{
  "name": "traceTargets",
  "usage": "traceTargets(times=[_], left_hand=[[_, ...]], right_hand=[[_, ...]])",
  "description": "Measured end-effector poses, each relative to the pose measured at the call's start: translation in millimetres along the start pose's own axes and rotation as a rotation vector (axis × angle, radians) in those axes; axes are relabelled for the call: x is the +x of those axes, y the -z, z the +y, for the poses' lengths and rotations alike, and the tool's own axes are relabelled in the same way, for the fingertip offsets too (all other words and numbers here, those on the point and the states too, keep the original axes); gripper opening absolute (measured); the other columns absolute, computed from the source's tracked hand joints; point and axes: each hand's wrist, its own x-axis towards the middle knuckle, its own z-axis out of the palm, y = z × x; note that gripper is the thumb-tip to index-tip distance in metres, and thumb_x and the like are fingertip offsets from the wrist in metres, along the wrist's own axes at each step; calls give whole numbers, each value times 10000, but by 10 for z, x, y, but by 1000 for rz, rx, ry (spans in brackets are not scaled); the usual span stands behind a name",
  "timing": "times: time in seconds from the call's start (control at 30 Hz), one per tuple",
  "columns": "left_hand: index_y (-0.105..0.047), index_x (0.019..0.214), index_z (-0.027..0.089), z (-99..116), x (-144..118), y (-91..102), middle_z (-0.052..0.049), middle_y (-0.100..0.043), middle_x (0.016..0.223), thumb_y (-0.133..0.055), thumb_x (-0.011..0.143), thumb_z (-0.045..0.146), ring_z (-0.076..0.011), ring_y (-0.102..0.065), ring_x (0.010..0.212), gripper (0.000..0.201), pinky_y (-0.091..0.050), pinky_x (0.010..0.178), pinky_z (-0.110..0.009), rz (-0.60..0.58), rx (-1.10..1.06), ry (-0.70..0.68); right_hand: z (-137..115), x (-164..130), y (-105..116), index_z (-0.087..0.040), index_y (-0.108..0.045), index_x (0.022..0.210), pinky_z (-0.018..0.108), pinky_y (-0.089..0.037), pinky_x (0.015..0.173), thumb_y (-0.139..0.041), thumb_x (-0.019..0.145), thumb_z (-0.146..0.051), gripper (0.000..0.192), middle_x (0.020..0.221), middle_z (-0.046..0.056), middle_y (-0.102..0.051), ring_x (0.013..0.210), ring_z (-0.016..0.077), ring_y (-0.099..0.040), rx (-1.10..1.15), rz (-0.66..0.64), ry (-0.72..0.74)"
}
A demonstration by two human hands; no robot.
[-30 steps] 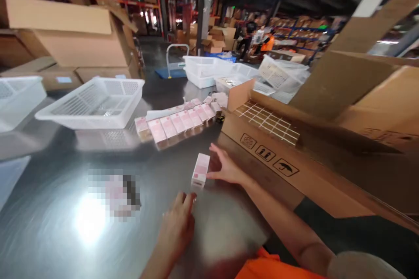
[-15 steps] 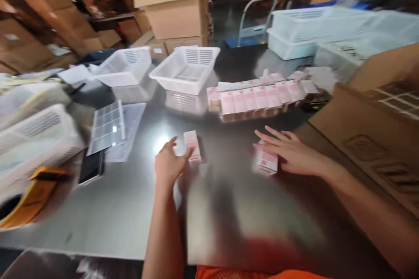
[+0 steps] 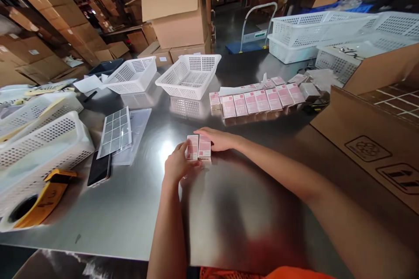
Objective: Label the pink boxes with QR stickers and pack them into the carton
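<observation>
Two small pink-and-white boxes stand side by side on the metal table (image 3: 153,209). My left hand (image 3: 178,162) grips the left box (image 3: 192,146), its thumb at the near edge and fingers along the left side. My right hand (image 3: 221,139) is closed round the right side and far edge of the right box (image 3: 204,146). The two boxes touch or nearly touch; I cannot tell which. Farther back, a row of similar pink boxes (image 3: 251,103) stands on the table, with a strip of white paper (image 3: 237,90) over those behind.
Two white baskets (image 3: 190,92) (image 3: 129,86) stand at the back. On the left are a label sheet (image 3: 115,133), a phone (image 3: 99,169), a yellow tape dispenser (image 3: 49,200) and another white basket (image 3: 78,139). An open carton (image 3: 363,144) flanks the right side.
My right hand has brought its box leftward from the right side of the table, up beside the left box. My left hand has closed on the left box.
</observation>
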Motion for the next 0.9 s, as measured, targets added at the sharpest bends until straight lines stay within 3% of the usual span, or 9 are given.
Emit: traceTargets(times=[0.23,0.33,0.43,0.5,0.57,0.63,0.7,0.8,0.9], left_hand=[[-495,1463,346,-249,33,39,-27,-439,1570,-746,846,326,-267,-622,1215,665,-508,883,-325,-37,28,6],[-379,1539,295,-302,-48,165,-62,-427,1577,-735,850,354,-313,-603,1236,778,-518,874,-370,40,42,26],[-436,1506,322,-247,-197,222,-29,-600,1422,-613,919,441,-280,-706,960,625,-534,717,-368,286,13,14],[-558,1409,307,-122,-285,140,-12,-703,1258,-519,962,425,-219,-708,775,464,-537,685,-338,461,-108,-121],[-658,1280,270,76,-328,-41,-28,-739,1173,-484,975,370,-196,-718,813,365,-550,761,-295,540,-275,-313],[-692,1234,282,308,-318,-280,-34,-763,1060,-486,936,276,-204,-727,892,362,-553,776,-277,459,-334,-548],[-705,1224,304,511,-280,-516,-55,-759,1022,-497,897,245,-225,-722,871,391,-551,768,-311,346,-305,-637],[-737,1163,306,680,-246,-760,-63,-756,975,-566,811,226,-250,-720,885,400,-543,797,-346,197,-293,-619],[-712,1208,223,708,-240,-835,-106,-762,1020,-555,844,275,-278,-724,943,399,-539,855,-384,163,-315,-537]], right_hand=[[-200,111,-239,-122,-271,1566,335,-343,1182,-665,788,-104,873,1588,177,-348,1478,247,-336,-137,-1,14],[-66,98,99,-138,-257,1580,403,-254,1231,-621,799,-98,862,1645,158,-234,1540,270,-169,-399,140,-127],[138,29,661,-99,-259,1574,630,-145,1209,-529,839,-28,786,1654,223,-146,1549,368,-22,-589,277,-307],[223,-19,983,-127,-408,1503,715,-175,1157,-540,854,-4,674,1618,220,-267,1532,408,-98,-623,223,-333],[242,-34,1159,-169,-578,1344,677,-289,1137,-616,899,-87,454,1503,155,-471,1465,374,-316,-629,126,-316],[207,1,1184,-174,-637,1227,574,-417,1096,-656,941,-239,294,1364,103,-584,1320,297,-506,-603,71,-295],[131,61,1124,-163,-641,1189,493,-502,1018,-642,964,-337,285,1276,93,-620,1184,248,-594,-540,82,-296],[-25,40,1022,-142,-660,1122,431,-552,895,-664,939,-310,248,1193,85,-648,1068,219,-625,-373,180,-343],[-157,-252,885,-169,-685,999,340,-523,862,-755,793,-156,218,1092,48,-668,1017,190,-599,-197,332,-366]])
